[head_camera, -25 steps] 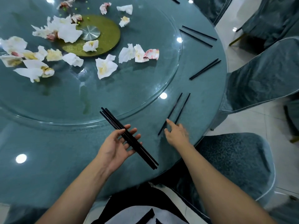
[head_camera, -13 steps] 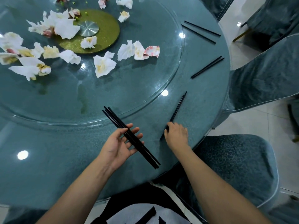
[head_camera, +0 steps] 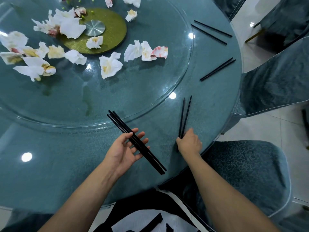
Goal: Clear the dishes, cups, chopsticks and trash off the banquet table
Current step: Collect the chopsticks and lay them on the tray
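A round, teal-green counter (head_camera: pixel 50 164) fills most of the view, with pale floor tiles (head_camera: pixel 260 124) and chairs in grey-blue covers (head_camera: pixel 242 173) standing round its right edge. On the counter sits a big glass turntable (head_camera: pixel 66 104) with a gold disc (head_camera: pixel 110 36) and a steel hub (head_camera: pixel 94 27) at its middle. Crumpled napkins (head_camera: pixel 109 65), white and stained yellow or pink, lie scattered over the glass, most of them to the left and around the disc, and a smear of liquid shows on the glass nearer the person. The left hand (head_camera: pixel 124 151) is palm up over the near part of the counter, its fingers loosely curled under a bundle of black chopsticks (head_camera: pixel 135 141) with the thumb laid across them; the bundle runs slantwise, its far ends over the rim of the turntable and its near ends past the heel of the hand. The right hand (head_camera: pixel 189 143) is near the counter's edge, knuckles up, fingers closed round the near ends of a pair of chopsticks (head_camera: pixel 184 114) whose tips point away and spread slightly apart. Further round the right side, another pair of chopsticks (head_camera: pixel 217 69) lies close together on the bare counter, and beyond it two loose chopsticks (head_camera: pixel 211 31) lie side by side with a gap between them.
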The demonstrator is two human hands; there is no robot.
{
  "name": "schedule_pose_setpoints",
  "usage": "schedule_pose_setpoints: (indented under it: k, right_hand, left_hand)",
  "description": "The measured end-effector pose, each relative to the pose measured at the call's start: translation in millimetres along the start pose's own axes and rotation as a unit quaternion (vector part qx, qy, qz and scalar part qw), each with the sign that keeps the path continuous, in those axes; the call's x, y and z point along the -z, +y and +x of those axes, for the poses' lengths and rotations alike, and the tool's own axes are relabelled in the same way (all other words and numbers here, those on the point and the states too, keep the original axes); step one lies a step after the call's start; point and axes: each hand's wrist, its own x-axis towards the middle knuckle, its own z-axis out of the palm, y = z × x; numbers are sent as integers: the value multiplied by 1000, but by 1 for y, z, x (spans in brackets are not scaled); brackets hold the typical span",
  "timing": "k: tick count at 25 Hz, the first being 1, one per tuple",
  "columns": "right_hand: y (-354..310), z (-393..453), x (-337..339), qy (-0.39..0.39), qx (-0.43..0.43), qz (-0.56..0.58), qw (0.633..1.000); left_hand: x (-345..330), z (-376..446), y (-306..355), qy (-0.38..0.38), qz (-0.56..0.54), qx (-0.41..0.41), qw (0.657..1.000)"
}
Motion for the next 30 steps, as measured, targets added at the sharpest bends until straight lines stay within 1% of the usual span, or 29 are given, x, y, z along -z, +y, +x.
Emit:
schedule_pose_setpoints:
  k: [2,7,11,13,17,20,23,25,28,30]
  right_hand:
    - [2,1,1,-14,-24,12,1000]
    - [2,2,0,-34,-44,31,998]
    - [2,-3,-2,-31,-21,8,999]
    - [3,-5,-2,-40,-8,13,999]
    - [7,-13,1,-55,28,93,994]
    - [9,-26,10,-62,63,198,976]
    - [7,-48,24,-46,92,257,961]
    - [5,-68,33,-60,107,306,944]
    - [-4,-100,45,-103,135,338,926]
    - [-9,-117,50,-127,150,326,925]
  left_hand:
    - [0,1,0,-1,0,0,1000]
    - [-1,3,-1,-3,3,0,1000]
    - [1,3,-2,-3,3,1,1000]
    - [2,3,-2,-7,4,3,1000]
    - [-1,1,-1,-20,13,13,1000]
    - [-2,-1,2,-38,30,19,999]
    - [-6,-2,6,-54,50,29,997]
    - [-7,-6,6,-62,61,37,995]
    - [-7,-13,9,-86,76,48,992]
    - [-7,-17,13,-104,82,50,990]
